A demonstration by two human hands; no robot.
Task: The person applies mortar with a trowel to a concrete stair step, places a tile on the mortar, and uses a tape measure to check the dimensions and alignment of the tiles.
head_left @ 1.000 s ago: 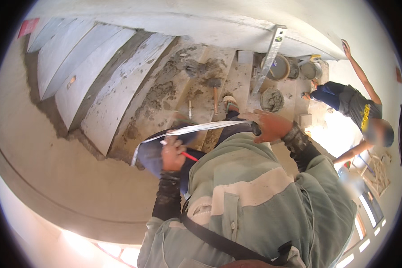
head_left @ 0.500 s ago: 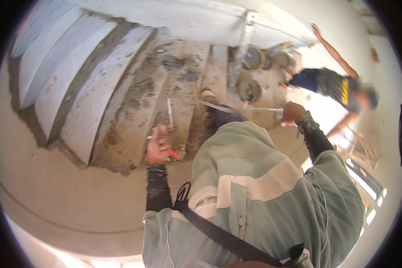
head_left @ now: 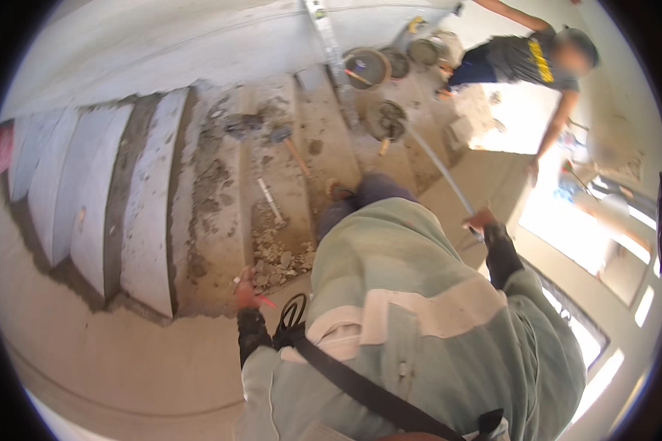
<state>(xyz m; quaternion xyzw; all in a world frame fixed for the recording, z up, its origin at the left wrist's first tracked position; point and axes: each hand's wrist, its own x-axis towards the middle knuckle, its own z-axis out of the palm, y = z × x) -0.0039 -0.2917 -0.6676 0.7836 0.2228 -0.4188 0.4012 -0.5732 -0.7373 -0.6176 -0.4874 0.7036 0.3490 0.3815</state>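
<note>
My right hand (head_left: 480, 219) is closed around the lower end of a long, thin grey strip (head_left: 443, 165), which slants up and left toward the mortar bucket. Its exact kind I cannot make out. At the lower ends of the steps, my left hand (head_left: 246, 289) is closed on a slim red item (head_left: 267, 301) that pokes out on its right side. Rubble (head_left: 276, 253) lies on the step beside that hand. A white stick-like tool (head_left: 271, 201) and a wooden-handled hammer (head_left: 294, 153) rest on the steps farther up.
Stone-clad steps (head_left: 151, 198) run to the left. A long metal spirit level (head_left: 329, 48) leans across bare steps by the wall. Mortar fills a bucket (head_left: 386, 120); another bucket (head_left: 366, 68) stands behind. At the upper right is a co-worker (head_left: 518, 59) with arms spread.
My right hand has moved down, and the grey strip has swung from nearly level to steeply slanted. The view has turned, and my left hand appears slightly lower and still holds the red item.
</note>
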